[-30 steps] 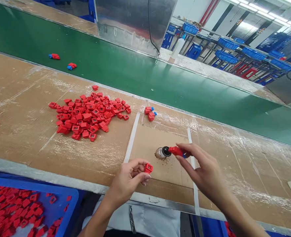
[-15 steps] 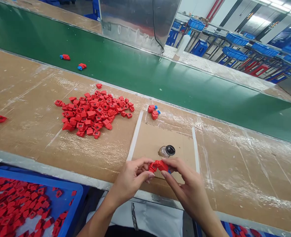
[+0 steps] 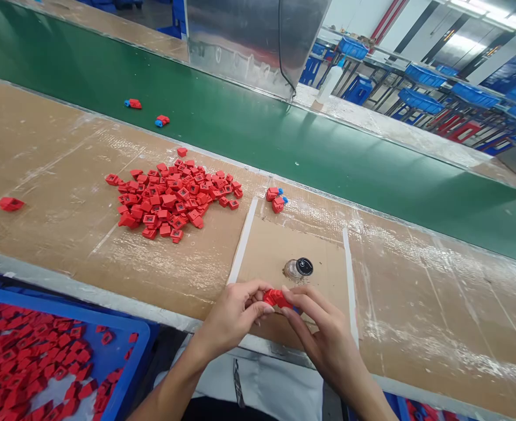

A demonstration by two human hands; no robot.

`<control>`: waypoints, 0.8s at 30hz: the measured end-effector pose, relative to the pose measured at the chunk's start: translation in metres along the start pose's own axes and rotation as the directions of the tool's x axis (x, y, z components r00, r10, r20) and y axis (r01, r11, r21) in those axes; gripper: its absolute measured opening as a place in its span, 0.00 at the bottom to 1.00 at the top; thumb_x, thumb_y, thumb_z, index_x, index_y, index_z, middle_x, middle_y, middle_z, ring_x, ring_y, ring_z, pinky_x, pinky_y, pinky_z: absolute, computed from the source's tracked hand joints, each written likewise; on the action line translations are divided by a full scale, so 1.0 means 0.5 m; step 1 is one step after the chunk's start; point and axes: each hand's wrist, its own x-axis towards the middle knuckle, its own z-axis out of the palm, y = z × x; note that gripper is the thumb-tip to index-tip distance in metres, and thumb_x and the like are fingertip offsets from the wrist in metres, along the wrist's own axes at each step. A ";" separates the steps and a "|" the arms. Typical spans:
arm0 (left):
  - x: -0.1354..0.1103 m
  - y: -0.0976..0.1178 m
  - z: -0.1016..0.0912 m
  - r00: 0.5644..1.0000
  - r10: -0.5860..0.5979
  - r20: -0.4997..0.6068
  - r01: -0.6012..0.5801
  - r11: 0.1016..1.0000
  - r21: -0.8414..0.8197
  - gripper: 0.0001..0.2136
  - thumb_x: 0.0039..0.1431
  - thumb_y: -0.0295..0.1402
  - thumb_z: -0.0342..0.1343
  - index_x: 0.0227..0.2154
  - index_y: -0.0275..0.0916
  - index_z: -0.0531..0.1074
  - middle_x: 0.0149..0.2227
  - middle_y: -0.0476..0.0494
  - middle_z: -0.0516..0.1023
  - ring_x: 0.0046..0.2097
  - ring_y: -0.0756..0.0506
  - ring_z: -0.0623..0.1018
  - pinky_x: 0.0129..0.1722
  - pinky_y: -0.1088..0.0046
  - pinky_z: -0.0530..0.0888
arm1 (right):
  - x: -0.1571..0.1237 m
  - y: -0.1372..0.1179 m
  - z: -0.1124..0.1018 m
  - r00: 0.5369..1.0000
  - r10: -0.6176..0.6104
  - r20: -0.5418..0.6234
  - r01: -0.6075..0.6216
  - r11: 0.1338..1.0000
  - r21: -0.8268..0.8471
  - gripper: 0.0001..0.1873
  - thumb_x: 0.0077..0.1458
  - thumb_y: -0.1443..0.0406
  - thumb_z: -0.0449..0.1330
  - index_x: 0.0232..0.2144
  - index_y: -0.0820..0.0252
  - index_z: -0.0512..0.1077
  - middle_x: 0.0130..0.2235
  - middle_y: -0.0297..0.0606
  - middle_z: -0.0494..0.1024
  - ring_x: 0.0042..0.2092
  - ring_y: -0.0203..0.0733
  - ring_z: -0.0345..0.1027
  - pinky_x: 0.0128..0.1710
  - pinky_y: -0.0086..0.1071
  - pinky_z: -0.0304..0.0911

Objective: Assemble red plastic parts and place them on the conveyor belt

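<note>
My left hand [image 3: 231, 318] pinches a small red plastic piece [image 3: 269, 296] between thumb and fingers. Against its right side, a second red piece [image 3: 283, 299] with a blue end is gripped by the thumb and fingertips of my right hand [image 3: 321, 324]. The two pieces touch; my fingers partly cover them, so how they fit is hidden. Just beyond the hands, a small clear jar [image 3: 291, 269] with a black round top [image 3: 304, 266] sits on a cardboard sheet [image 3: 266, 245] edged with white tape.
A heap of red pieces [image 3: 170, 202] lies on the bench at left, with one stray piece [image 3: 11, 203]. Two red-and-blue parts [image 3: 277, 204] rest beyond the cardboard. More ride on the green belt [image 3: 240, 123]. A blue bin [image 3: 141, 339] of red pieces stands lower left.
The two red pieces in my hands have come closer together, and my right hand has shifted slightly left. The red-and-blue parts on the belt have moved right. The view has shifted a little.
</note>
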 end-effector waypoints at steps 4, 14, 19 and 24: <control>-0.005 0.004 -0.005 0.998 -0.036 0.042 0.031 0.994 0.106 0.09 0.61 0.27 0.51 0.40 0.37 0.75 0.27 0.51 0.71 0.29 0.51 0.72 0.28 0.78 0.67 | -0.004 -0.004 0.005 0.998 -0.015 0.054 0.015 1.000 0.005 0.09 0.66 0.71 0.52 0.43 0.57 0.70 0.41 0.40 0.72 0.40 0.39 0.69 0.39 0.28 0.65; -0.005 0.006 -0.001 0.997 -0.058 0.053 0.048 0.984 0.173 0.09 0.60 0.29 0.50 0.39 0.36 0.74 0.28 0.50 0.71 0.27 0.51 0.72 0.27 0.77 0.69 | -0.005 -0.007 0.018 0.998 -0.060 0.030 0.063 0.991 -0.114 0.10 0.66 0.72 0.48 0.41 0.58 0.69 0.37 0.40 0.74 0.37 0.43 0.69 0.35 0.31 0.65; -0.006 -0.007 -0.002 0.997 -0.076 0.020 0.075 0.995 0.073 0.10 0.59 0.32 0.54 0.41 0.35 0.75 0.27 0.50 0.72 0.26 0.51 0.71 0.27 0.76 0.70 | -0.003 -0.005 0.025 0.998 -0.060 -0.023 0.057 0.991 -0.119 0.10 0.65 0.71 0.48 0.36 0.58 0.69 0.35 0.39 0.74 0.34 0.42 0.68 0.32 0.31 0.64; 0.001 -0.006 -0.011 0.999 -0.040 -0.001 0.040 0.999 0.031 0.15 0.57 0.38 0.60 0.43 0.33 0.75 0.26 0.51 0.71 0.25 0.52 0.70 0.27 0.77 0.69 | -0.002 -0.007 0.019 0.995 0.047 -0.087 -0.045 0.999 0.028 0.07 0.62 0.70 0.53 0.32 0.58 0.69 0.31 0.37 0.76 0.32 0.42 0.69 0.30 0.32 0.63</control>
